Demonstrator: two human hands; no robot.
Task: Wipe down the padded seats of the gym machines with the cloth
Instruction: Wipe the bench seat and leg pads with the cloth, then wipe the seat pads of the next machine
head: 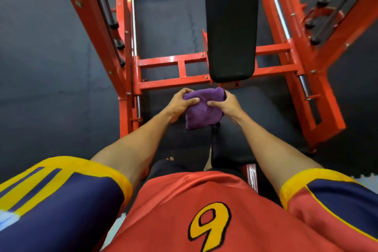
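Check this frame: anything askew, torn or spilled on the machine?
Nothing stands out. Both the left hand and right hand grip the folded purple cloth over the black seat. The back pad shows no tears, and the orange frame looks straight. No spills visible on the floor mat.

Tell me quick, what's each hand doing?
Left hand: grips the cloth.
Right hand: grips the cloth too.

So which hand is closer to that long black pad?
Right. The right hand grips the purple cloth just below the lower end of the black pad; the left hand grips the cloth's other side, farther off to the left.
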